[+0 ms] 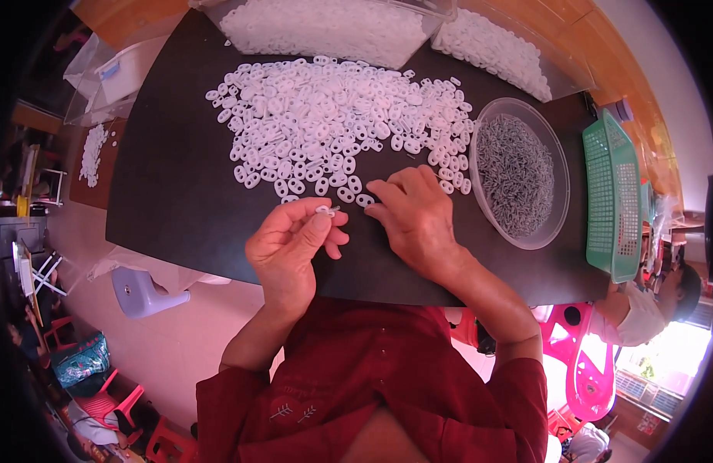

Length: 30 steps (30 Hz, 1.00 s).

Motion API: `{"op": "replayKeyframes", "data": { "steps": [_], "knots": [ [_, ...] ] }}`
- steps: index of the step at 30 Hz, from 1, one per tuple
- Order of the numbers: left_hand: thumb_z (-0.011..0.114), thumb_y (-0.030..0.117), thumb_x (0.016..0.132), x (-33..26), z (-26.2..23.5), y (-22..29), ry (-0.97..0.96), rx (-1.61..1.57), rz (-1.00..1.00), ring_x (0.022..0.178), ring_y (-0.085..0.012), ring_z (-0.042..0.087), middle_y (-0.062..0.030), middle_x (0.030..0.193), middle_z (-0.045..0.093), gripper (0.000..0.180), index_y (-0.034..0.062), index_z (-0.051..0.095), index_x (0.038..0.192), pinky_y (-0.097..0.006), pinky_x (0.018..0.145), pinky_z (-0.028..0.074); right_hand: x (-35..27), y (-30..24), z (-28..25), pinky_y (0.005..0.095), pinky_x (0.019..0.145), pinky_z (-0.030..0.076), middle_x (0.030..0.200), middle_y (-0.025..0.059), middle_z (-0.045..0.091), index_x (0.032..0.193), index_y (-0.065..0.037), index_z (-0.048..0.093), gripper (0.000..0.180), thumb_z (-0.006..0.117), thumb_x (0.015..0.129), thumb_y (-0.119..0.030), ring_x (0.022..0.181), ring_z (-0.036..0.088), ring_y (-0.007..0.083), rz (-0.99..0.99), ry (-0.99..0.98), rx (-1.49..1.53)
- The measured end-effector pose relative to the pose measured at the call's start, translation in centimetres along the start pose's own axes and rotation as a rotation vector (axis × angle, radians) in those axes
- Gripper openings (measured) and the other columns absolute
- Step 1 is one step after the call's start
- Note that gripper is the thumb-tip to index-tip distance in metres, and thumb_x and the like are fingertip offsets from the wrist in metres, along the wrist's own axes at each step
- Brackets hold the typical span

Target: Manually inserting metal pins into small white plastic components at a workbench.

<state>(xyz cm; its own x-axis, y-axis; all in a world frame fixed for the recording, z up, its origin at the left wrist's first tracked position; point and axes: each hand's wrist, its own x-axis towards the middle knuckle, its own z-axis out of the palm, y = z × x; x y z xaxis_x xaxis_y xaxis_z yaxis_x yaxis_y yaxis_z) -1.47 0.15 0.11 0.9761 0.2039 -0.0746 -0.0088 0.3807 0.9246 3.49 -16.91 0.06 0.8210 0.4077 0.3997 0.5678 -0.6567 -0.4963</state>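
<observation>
Between the thumb and fingers of my left hand [291, 247] is a small white two-hole plastic piece [322, 210], with a short grey screw [335, 208] showing at its right side. My right hand [415, 220] is curled low over the table, its thumb and forefinger closing at the edge of another white oval piece [364, 200]. The rest of its fingers are folded under and partly hidden. Just beyond both hands spreads a large loose pile of the same white pieces [310, 116]. Right of my right hand, a round clear tub [561, 208] holds many grey screws [517, 174].
Two clear bins of white pieces [325, 31] [495, 50] stand at the dark table's [187, 177] far side. A green plastic basket [601, 193] sits at the right edge. A purple stool [140, 293] and a pink chair [591, 378] are on the floor; another person [638, 316] is at the right.
</observation>
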Motion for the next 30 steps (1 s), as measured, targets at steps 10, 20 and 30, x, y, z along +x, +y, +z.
{"op": "replayKeyframes", "data": {
  "steps": [10, 20, 30],
  "knots": [
    [0.063, 0.006, 0.088, 0.0, 0.6, -0.2, -0.071, -0.044, -0.081, 0.064, -0.0171, 0.062, -0.0157, 0.083, 0.067, 0.015, -0.0057, 0.062, 0.098, -0.025, 0.053, 0.048, -1.1, 0.2, -0.8, 0.0246, 0.063, 0.045, 0.082, 0.0026, 0.061, 0.091, -0.004, 0.065, 0.018, 0.071, 0.075, 0.001, 0.073, 0.056, 0.0110, 0.342, -0.087, 0.424],
    [0.062, 0.006, 0.088, -0.1, 2.6, -0.9, -0.163, -0.092, -0.093, 0.064, -0.0160, 0.061, -0.0144, 0.083, 0.066, 0.014, -0.0049, 0.064, 0.098, -0.025, 0.055, 0.048, -3.1, -0.1, -3.0, 0.0191, 0.068, 0.046, 0.084, -0.0027, 0.064, 0.093, -0.004, 0.066, 0.016, 0.067, 0.079, 0.004, 0.078, 0.056, 0.0030, 0.600, -0.024, 0.970],
    [0.061, 0.006, 0.090, -1.0, 4.0, -1.4, -0.177, -0.119, -0.096, 0.073, -0.0170, 0.064, -0.0128, 0.090, 0.066, 0.014, -0.0051, 0.062, 0.098, -0.026, 0.061, 0.051, -4.0, -0.2, -2.6, 0.0223, 0.076, 0.049, 0.091, 0.0031, 0.065, 0.100, 0.001, 0.064, 0.017, 0.062, 0.083, 0.007, 0.085, 0.060, 0.0086, 0.631, 0.088, 1.080]
  ]
}}
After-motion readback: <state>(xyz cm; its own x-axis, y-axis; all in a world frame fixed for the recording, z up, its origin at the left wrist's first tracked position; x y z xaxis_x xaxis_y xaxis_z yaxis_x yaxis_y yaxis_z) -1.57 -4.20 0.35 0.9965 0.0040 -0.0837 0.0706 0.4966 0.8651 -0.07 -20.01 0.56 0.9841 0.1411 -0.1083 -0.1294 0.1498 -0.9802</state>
